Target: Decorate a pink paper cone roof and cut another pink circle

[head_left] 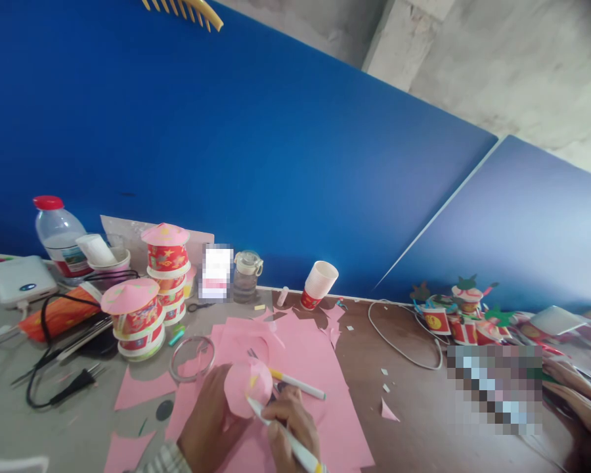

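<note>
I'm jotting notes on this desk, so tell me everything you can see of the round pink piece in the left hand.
The round pink piece looks like thin paper, with a roughly circular outline and yellow marks near its middle. The left hand holds it by its left side, above larger pink sheets. A white marker in the right hand points its tip at the yellow marks, seemingly touching it.

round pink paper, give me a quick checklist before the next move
1. Left hand holding the round pink paper: ok.
2. Right hand gripping the white marker: ok.
3. Marker tip pressed on the paper: cannot tell; it is at the surface, but contact is unclear.
4. Yellow mark dry: cannot tell.
5. Second marker well away from the work: not ok, it lies close beside the right hand.
</note>
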The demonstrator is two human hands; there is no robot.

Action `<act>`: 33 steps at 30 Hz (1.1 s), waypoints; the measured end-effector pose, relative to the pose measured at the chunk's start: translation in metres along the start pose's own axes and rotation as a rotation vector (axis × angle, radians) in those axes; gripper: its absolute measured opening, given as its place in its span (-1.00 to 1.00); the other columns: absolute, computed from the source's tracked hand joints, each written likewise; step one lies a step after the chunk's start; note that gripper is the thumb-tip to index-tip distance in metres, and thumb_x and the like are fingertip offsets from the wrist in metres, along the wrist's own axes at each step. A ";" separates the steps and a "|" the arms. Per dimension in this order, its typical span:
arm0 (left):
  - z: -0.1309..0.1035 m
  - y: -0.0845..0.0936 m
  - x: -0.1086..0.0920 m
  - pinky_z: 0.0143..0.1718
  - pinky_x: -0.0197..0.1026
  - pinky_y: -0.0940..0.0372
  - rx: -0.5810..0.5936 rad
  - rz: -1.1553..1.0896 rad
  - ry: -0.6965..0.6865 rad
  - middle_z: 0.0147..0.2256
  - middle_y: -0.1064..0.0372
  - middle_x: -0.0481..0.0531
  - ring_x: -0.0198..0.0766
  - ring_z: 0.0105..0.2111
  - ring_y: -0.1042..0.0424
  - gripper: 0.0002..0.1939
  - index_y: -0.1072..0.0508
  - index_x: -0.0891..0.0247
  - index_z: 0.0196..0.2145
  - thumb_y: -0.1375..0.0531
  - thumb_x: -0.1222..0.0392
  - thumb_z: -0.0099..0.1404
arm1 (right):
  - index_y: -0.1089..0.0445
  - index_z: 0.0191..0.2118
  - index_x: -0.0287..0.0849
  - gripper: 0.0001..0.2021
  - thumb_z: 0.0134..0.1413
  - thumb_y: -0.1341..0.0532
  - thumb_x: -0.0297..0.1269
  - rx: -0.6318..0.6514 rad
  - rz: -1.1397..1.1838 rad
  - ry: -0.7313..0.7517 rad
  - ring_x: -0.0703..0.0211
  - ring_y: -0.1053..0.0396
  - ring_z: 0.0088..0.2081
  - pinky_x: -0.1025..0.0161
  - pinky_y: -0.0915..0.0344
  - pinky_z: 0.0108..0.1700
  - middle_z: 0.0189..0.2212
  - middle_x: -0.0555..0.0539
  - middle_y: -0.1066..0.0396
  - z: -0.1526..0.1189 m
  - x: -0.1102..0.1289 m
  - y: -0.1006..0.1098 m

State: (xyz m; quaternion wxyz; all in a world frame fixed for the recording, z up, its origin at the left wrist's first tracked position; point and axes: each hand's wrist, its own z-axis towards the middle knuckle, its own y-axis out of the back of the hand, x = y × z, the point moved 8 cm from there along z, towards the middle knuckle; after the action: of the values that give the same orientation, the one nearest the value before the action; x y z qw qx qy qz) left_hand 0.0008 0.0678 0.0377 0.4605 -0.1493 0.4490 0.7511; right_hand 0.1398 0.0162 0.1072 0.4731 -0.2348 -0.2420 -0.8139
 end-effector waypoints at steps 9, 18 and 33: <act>-0.001 -0.001 0.001 -0.27 -0.04 -0.32 0.020 -0.016 0.009 -0.27 -0.36 -0.02 -0.07 -0.24 -0.33 -0.49 -0.25 0.01 -0.17 -0.27 0.05 -0.12 | -0.35 -0.62 -0.17 -0.59 0.09 -0.05 -0.02 -0.016 0.031 -0.032 0.27 -0.20 -0.67 0.37 -0.18 -0.58 -0.76 0.09 -0.23 -0.002 -0.002 -0.001; 0.003 0.002 -0.004 -0.28 -0.06 -0.33 0.000 0.001 -0.013 -0.28 -0.37 -0.04 -0.10 -0.26 -0.34 -0.49 -0.25 0.01 -0.16 -0.27 0.02 -0.12 | -0.35 -0.62 -0.15 -0.60 0.09 -0.06 -0.03 -0.005 0.011 -0.060 0.27 -0.19 -0.68 0.37 -0.19 -0.58 -0.76 0.10 -0.23 -0.006 -0.008 -0.002; 0.001 0.000 -0.001 -0.30 -0.03 -0.34 0.007 0.009 0.002 -0.29 -0.37 -0.01 -0.07 -0.27 -0.34 -0.49 -0.26 0.03 -0.17 -0.27 0.05 -0.13 | -0.40 -0.57 -0.16 -0.63 0.06 -0.08 -0.04 0.091 0.094 -0.196 0.20 -0.21 -0.59 0.32 -0.20 -0.51 -0.71 0.06 -0.25 -0.014 -0.028 0.001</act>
State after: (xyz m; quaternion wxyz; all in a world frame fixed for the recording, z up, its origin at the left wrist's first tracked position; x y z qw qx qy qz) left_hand 0.0010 0.0681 0.0387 0.4573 -0.1462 0.4527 0.7514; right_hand 0.1512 0.0252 0.0798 0.4949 -0.3028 -0.3126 -0.7521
